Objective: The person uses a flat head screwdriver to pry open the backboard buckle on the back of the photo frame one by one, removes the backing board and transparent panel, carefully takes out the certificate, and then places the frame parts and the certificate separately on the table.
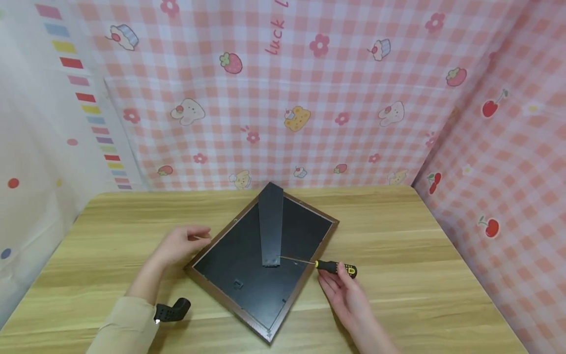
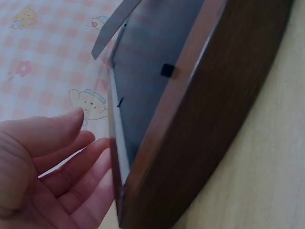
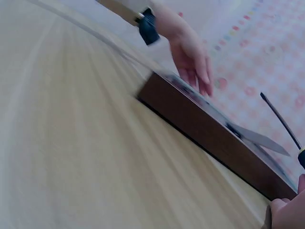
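A picture frame with a brown rim lies back side up, turned diagonally on the table. Its black easel leg is hinged near the middle of the dark backing and points toward the wall. My right hand holds a black and yellow screwdriver by its handle, beside the frame's right edge. The slim shaft reaches left over the backing, its tip overlapping the leg's hinge end in the head view. At the frame's left side is my left hand, fingers loosely bent, fingertips right at the rim.
The wooden table reaches back to a pink checked cloth hung behind it. More patterned cloth stands along the right side. A black device is worn on my left wrist.
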`<state>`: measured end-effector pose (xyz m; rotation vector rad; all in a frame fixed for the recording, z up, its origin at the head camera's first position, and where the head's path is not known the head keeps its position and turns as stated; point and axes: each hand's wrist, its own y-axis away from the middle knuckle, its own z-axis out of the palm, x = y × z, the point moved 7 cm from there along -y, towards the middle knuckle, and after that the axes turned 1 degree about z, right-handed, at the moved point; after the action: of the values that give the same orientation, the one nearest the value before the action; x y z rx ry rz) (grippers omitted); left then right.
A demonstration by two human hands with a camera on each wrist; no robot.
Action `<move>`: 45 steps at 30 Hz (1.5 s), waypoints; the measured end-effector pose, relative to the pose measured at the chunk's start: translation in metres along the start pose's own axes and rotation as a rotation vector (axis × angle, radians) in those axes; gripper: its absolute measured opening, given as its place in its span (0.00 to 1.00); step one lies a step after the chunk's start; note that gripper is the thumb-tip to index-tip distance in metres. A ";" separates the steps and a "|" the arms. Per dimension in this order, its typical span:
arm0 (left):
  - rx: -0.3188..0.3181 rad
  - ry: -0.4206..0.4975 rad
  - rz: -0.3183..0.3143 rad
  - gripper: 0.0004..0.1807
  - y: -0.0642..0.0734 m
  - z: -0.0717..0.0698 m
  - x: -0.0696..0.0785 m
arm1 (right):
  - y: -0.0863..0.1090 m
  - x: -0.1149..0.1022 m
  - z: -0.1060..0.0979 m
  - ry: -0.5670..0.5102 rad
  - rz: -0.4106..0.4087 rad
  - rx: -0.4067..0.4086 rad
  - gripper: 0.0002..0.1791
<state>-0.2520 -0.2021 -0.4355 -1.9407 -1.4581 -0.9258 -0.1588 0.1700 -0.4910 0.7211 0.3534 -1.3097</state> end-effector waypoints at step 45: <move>-0.036 0.305 -0.083 0.33 0.046 0.071 0.009 | -0.101 -0.033 0.002 0.292 -0.041 0.062 0.05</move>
<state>-0.1919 -0.1551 -0.4730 -1.6842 -1.3581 -1.2321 -0.2638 0.1849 -0.4973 0.9652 0.5663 -1.2590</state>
